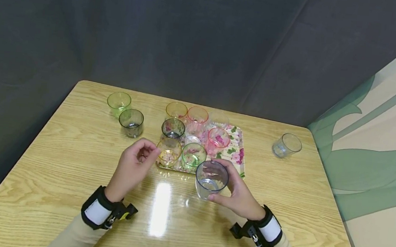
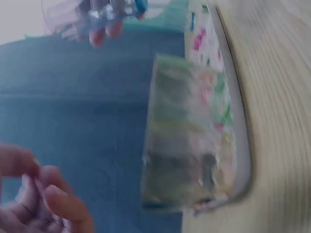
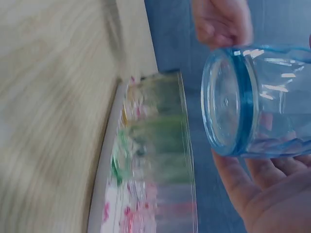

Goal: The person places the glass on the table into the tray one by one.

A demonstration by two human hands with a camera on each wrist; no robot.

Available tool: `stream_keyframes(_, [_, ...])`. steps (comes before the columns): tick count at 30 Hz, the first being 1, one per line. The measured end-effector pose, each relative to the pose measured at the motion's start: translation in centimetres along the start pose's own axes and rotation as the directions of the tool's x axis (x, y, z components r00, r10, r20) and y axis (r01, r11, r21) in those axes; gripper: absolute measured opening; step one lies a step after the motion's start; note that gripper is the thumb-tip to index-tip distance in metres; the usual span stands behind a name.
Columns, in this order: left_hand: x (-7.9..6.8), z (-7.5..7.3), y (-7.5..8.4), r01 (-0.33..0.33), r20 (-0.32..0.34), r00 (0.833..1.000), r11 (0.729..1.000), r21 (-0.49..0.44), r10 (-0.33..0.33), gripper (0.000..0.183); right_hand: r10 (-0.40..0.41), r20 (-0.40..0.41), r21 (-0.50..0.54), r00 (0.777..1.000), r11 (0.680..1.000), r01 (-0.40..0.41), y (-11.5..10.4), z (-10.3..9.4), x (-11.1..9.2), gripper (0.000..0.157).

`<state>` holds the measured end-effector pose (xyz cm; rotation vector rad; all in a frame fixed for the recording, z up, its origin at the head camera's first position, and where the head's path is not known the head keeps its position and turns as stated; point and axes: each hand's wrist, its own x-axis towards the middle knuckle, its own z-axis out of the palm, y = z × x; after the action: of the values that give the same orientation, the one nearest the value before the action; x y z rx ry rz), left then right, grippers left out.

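My right hand [image 1: 239, 193] grips a clear, blue-tinted cup [image 1: 211, 180] by its side, thumb at the front. In the right wrist view this cup [image 3: 231, 104] is raised off the table, its thick blue base toward the camera. My left hand [image 1: 134, 167] hangs beside the front left corner of a flowered tray [image 1: 239, 155], fingers loosely curled with nothing in them. Nearest to it is a yellow cup [image 1: 168, 154] on the tray. A green cup [image 1: 193, 157], a dark grey cup [image 1: 173, 130], a pink cup [image 1: 218, 139] and several others stand there too.
Off the tray, another green cup [image 1: 118, 104] and a dark cup [image 1: 131, 123] stand at the back left of the wooden table [image 1: 72, 167]. A greyish cup [image 1: 286, 145] is at the right. Behind the table hangs a dark curtain [image 1: 191, 39].
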<state>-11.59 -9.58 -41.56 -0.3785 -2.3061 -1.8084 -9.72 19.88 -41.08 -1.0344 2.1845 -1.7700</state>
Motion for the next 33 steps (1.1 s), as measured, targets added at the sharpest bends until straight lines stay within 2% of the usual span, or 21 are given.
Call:
stream_keyframes(4, [0.5, -0.7, -2.0, 0.162, -0.052, 0.986, 0.983, 0.087, -0.158, 0.014, 0.079, -0.122, -0.012, 0.989, 0.997, -0.081, 0.3, -1.1, -0.5, 0.08])
stream_keyframes(8, [1.0, -0.6, -4.1, 0.252, -0.044, 0.968, 0.949, 0.191, -0.248, 0.015, 0.098, -0.219, -0.028, 0.971, 0.994, -0.107, 1.0, -2.1, -0.6, 0.08])
stream_keyframes(12, [1.3, -0.4, -6.0, 0.299, 0.009, 0.948, 0.903, 0.31, -0.317, 0.022, 0.128, -0.307, -0.114, 0.943, 0.979, -0.17, 1.9, -2.7, -0.6, 0.083])
stream_keyframes(16, [1.3, -0.3, -7.4, 0.333, 0.1, 0.915, 0.871, 0.36, -0.391, 0.029, 0.174, -0.374, -0.222, 0.911, 0.937, -0.27, 1.7, -2.9, -0.4, 0.083])
stream_keyframes(19, [1.2, -0.1, -8.0, 0.332, 0.139, 0.906, 0.874, 0.354, -0.4, 0.03, 0.216, -0.397, -0.237, 0.892, 0.915, -0.327, 1.2, -2.7, -0.1, 0.081])
stream_keyframes(24, [1.0, 0.3, -8.2, 0.32, 0.147, 0.912, 0.89, 0.324, -0.382, 0.028, 0.28, -0.414, -0.196, 0.866, 0.902, -0.385, 1.6, -2.5, 0.1, 0.078])
stream_keyframes(33, [0.9, 0.7, -8.1, 0.307, 0.12, 0.923, 0.889, 0.34, -0.365, 0.029, 0.311, -0.448, -0.182, 0.838, 0.886, -0.426, 6.4, -2.8, -0.4, 0.08])
